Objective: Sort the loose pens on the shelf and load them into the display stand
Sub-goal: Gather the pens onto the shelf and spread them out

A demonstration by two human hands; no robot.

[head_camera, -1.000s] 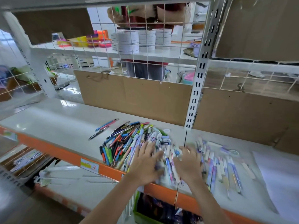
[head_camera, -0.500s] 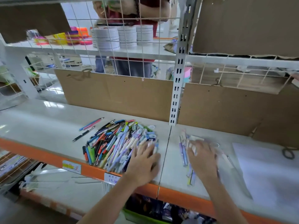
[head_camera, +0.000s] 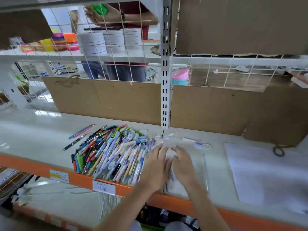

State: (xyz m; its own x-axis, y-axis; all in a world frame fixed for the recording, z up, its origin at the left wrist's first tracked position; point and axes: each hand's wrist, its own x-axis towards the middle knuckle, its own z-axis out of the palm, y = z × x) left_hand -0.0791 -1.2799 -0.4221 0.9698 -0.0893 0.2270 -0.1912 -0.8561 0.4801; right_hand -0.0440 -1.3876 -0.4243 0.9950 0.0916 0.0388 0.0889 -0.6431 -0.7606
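Pens (head_camera: 110,150) lie in a big loose heap on the white shelf (head_camera: 33,130), running to its orange front edge, with a few dark and pink-blue ones apart at the heap's upper left. We have both hands side by side at the heap's right edge. Our left hand (head_camera: 156,167) lies palm down with fingers straight, touching the pale pens there. Our right hand (head_camera: 182,165) lies just beside it, fingers stretched over a blurred bundle of pale pens; whether they curl round any we cannot tell. A few more pale pens (head_camera: 191,140) lie beyond our fingertips. Farther right, a white sheet (head_camera: 266,172) lies flat. Cardboard (head_camera: 108,100) lines the back behind the wire grid (head_camera: 116,47).
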